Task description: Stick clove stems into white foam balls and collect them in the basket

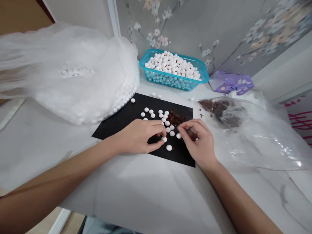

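Note:
A black mat (122,122) lies on the white table, strewn with several small white round beads (153,115) and a heap of tiny dark red pieces (175,117). My left hand (138,136) rests on the mat, thumb and fingers pinched on one white bead (164,139). My right hand (198,139) sits just right of it, fingertips pinched together near the loose beads; what they hold is too small to make out. One more bead (169,147) lies between the two hands.
A turquoise basket (204,78) full of white beads stands at the back. A large white mesh bag of beads (73,74) fills the left. A clear plastic bag (243,130) with dark red pieces lies to the right, a purple packet (231,85) behind it.

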Available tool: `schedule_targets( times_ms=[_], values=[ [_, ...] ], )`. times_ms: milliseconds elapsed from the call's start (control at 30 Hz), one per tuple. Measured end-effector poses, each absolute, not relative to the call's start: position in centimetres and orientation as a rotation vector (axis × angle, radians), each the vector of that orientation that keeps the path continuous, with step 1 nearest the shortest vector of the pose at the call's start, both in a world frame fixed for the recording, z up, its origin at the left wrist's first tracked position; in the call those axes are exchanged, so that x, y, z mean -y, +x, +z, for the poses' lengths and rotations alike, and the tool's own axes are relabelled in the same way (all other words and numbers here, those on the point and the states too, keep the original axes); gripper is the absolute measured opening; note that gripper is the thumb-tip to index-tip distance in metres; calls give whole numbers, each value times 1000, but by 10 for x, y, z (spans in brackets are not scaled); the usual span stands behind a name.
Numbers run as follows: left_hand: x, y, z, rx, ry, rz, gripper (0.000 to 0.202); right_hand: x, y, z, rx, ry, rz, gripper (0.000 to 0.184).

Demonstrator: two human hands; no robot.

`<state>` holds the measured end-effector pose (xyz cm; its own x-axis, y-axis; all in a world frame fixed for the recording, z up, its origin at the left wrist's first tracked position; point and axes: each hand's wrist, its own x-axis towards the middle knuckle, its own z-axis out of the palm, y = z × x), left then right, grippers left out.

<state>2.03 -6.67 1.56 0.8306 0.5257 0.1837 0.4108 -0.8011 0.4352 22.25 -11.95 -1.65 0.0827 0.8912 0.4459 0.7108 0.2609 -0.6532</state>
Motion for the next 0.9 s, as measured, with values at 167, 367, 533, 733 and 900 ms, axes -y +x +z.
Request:
schedule_targets(
  times_ms=[167,367,533,733,900],
  values=[
    [65,20,11,-689,2658,375,12,126,215,-13,1686,-1467,387,8],
    [64,20,12,-709,2655,350,11,131,208,-7,1629,-1450,609,9],
    [62,20,14,-766,2665,359,15,126,213,-13,1486,-1497,621,12],
    [42,8,20,-1409,2634,595,16,125,212,-17,1434,-1513,649,12],
    [35,3,18,-1611,2681,355,17,125,212,-18,1414,-1530,653,11]
  ],
)
